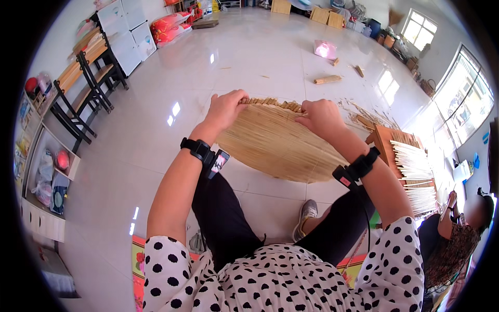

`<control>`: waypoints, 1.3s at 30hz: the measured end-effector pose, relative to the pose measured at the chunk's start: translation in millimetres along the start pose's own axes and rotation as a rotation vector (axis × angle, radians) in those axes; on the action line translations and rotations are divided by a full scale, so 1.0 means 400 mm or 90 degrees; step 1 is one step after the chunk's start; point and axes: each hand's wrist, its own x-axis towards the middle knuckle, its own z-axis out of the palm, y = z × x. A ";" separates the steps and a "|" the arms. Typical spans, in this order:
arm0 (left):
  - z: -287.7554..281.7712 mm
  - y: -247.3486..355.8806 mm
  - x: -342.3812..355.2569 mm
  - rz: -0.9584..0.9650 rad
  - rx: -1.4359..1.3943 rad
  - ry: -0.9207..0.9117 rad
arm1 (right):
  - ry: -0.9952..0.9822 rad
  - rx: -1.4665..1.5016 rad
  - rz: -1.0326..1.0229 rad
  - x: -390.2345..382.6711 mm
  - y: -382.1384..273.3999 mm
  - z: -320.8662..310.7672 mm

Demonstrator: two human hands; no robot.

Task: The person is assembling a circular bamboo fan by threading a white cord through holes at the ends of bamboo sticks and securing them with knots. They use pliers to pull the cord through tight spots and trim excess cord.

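Observation:
A wide fan of pale straw-like strands [275, 145] hangs between my arms, with a lumpy bundled top edge [271, 104]. My left hand [224, 110] is closed on the left end of that edge, fingers curled over it. At the other end my right hand [319, 118] grips the same edge with thumb and fingers. Both of my wrists carry black straps with small devices.
A wooden bench with pale sticks [413, 161] stands at right, beside a seated co-worker [455, 234]. Loose stalks [364, 114] and bundles [327, 79] lie on the tiled floor ahead. Chairs [96, 70] and shelving [52, 171] line the left. A patterned mat [138, 270] lies below me.

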 end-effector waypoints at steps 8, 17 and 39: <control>-0.025 -0.041 0.024 0.251 0.002 0.110 | 0.075 0.084 0.065 -0.120 -0.139 0.024; 0.017 -0.017 0.026 0.305 -0.046 0.184 | 0.105 0.072 0.171 -0.156 -0.222 0.003; 0.670 -0.478 -1.110 -0.470 0.120 -0.301 | 0.100 0.179 0.352 -0.163 -0.041 0.010</control>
